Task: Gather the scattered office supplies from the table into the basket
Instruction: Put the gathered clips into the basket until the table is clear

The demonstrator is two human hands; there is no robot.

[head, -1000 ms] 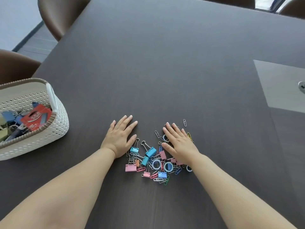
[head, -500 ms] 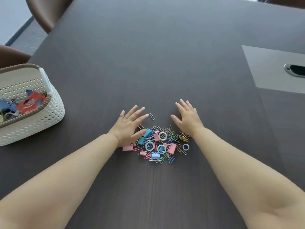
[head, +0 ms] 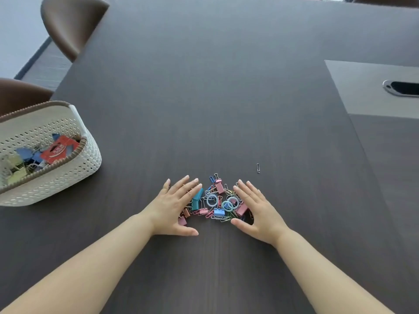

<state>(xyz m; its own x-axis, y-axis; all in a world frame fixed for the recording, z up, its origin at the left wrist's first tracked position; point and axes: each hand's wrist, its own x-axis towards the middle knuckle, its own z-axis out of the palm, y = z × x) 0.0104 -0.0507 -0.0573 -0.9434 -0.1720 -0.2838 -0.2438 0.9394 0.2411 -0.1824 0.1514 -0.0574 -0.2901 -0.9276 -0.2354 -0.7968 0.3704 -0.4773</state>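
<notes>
Now | our left grip [head: 172, 209] and right grip [head: 256, 209] lie flat, fingers straight, holding nothing, flanking the pile of clips [head: 215, 200] on the surface [head: 204, 98] | one paper clip [head: 258, 168] lies apart beyond it | basket [head: 68, 177] sits at left.

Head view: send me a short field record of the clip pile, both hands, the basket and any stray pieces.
pile: mixed binder clips, paper clips and rings, heaped between the hands on the table
left hand: fingers straight, palm down, against the pile's left edge and over a few clips
right hand: fingers straight, palm down, against the pile's right edge
loose item: stray paper clip lying alone beyond the right hand, apart from the pile
basket: white, at the table's left, apart from the pile; holds a red card and other supplies
gripped: nothing
</notes>
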